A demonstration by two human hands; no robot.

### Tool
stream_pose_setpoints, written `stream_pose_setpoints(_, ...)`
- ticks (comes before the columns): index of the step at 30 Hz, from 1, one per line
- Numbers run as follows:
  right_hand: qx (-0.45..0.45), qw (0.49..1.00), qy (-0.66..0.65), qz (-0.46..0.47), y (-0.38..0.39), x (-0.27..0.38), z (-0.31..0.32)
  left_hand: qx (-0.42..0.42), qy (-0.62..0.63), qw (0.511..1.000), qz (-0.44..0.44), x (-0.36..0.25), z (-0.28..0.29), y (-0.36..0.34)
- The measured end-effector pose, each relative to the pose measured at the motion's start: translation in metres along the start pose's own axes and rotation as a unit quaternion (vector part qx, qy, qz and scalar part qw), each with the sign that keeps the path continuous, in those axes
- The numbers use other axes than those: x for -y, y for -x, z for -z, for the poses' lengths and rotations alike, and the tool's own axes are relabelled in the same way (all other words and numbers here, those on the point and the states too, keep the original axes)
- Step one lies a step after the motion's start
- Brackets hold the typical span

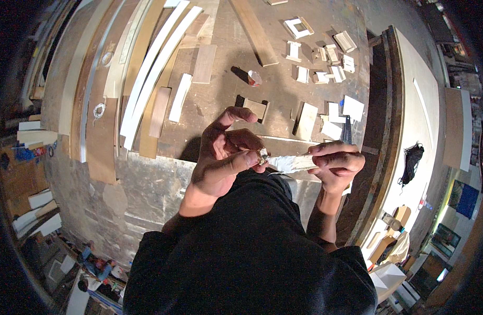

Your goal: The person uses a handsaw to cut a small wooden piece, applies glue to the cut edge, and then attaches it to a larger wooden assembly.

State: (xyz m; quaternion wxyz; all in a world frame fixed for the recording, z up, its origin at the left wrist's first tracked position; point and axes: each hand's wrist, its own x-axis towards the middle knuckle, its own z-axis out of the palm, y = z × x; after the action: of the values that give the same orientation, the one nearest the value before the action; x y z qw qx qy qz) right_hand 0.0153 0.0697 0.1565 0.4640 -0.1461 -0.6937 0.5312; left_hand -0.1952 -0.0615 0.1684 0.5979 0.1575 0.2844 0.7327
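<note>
Here's the left hand [218, 157], thumb and finger pinching a small, pale, shiny-edged piece [263, 155], while the right hand [336, 161] grips a white, rough-surfaced strip [293, 164] by its far end, both things up in front of the dark shirt [241, 247]. Touching? Can't tell! Judging the technique: light pinch, right wrist steady, strip level, contact gentle and controlled.

From here I see the left hand [220, 163] pinching a small shiny piece [263, 156], the right hand [337, 164] holding a white strip [293, 164]
</note>
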Motion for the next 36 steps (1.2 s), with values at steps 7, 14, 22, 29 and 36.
stream_pose_setpoints(7, 0.026, 0.999, 0.018, 0.028, -0.006, 0.003, 0.000, -0.002, 0.009, 1.000, 0.005, 0.002, -0.003, 0.004)
stream_pose_setpoints(14, 0.009, 1.000, -0.008, 0.015, 0.001, 0.000, 0.006, -0.013, 0.026, 0.999, 0.030, 0.002, -0.005, 0.005)
stream_pose_setpoints(22, 0.028, 0.999, -0.021, 0.010, 0.000, -0.003, 0.007, -0.002, 0.038, 0.998, 0.040, 0.002, -0.006, 0.007)
stream_pose_setpoints(29, -0.002, 1.000, -0.028, 0.003, -0.001, -0.006, -0.002, 0.005, 0.032, 0.999, 0.031, 0.003, -0.006, 0.009)
stream_pose_setpoints(36, -0.019, 0.998, -0.062, -0.010, 0.009, -0.009, 0.002, -0.021, 0.032, 0.999, 0.025, 0.004, -0.009, 0.010)
